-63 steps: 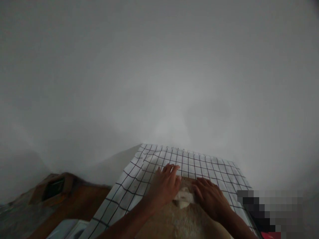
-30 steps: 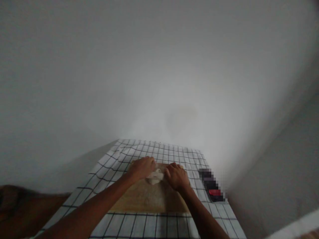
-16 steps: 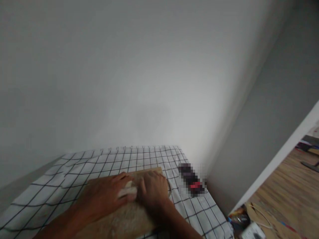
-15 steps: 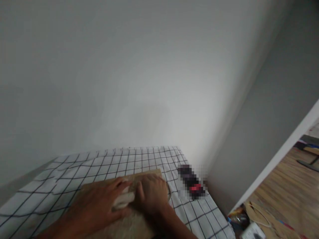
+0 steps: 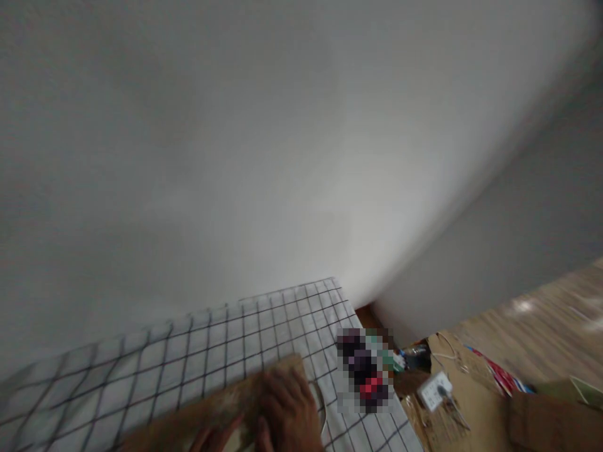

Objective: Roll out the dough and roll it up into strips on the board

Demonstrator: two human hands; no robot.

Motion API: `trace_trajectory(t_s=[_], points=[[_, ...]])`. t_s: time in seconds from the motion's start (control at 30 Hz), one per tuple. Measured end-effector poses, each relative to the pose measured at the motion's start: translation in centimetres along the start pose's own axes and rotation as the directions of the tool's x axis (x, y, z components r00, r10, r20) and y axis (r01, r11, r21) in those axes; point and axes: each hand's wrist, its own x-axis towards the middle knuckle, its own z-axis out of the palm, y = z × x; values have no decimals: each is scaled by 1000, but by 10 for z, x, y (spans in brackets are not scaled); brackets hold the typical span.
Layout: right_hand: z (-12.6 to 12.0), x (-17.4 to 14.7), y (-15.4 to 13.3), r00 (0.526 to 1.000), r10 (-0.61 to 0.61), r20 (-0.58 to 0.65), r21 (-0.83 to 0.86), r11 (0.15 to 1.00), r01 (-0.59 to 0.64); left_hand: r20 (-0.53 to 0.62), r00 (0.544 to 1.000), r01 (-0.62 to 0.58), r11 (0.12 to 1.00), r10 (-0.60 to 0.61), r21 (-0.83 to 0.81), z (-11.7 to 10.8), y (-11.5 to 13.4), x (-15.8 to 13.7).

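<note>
My left hand is mostly cut off by the bottom edge of the head view. Its visible fingers lie along a pale, dough-like lump, of which just a small part shows. To its right, my right hand rests palm down at the far right corner of a wooden board. The right fingers lie stretched over the board, with the thumb apart, close to the lump. What is under the right palm is hidden. The board lies on a white cloth with a black grid.
A thin pale loop lies just right of the board. Beyond it is a blurred-out dark and red item. A wall rises behind the cloth. Lower right are a white power strip with a plug, flattened cardboard and a brown box.
The view has tilted and turned right, so board and hands sit lower and the left hand is largely out of frame. Both hands remain at the board; more of the floor clutter shows.
</note>
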Motion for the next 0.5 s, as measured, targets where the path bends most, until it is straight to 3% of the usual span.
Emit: trace_trajectory(t_s=[0.03,0.07,0.1,0.13,0.17,0.3,0.5], points=[[-15,2,-3,999,9,46,11,1000,-9,82,996,45,999,-45,0,-8,8,-5],[-28,4,-6,998,-9,60,24,1000,7,249,963,111,994,-104,-15,-16,15,-8],[-38,7,-8,997,-7,75,21,1000,5,416,900,157,987,-133,-26,-24,22,-9],[-45,10,-10,994,-11,107,7,1000,11,508,850,187,982,-141,-40,-32,28,-8],[-48,13,-11,990,-13,139,-14,1000,15,546,831,181,980,-107,-84,-40,33,-6],[-48,16,-13,961,-78,265,-95,990,106,556,828,176,975,-71,-137,-63,42,1],[-56,15,-15,927,-61,370,-201,969,144,491,868,152,981,-74,-120,-58,46,-11]])
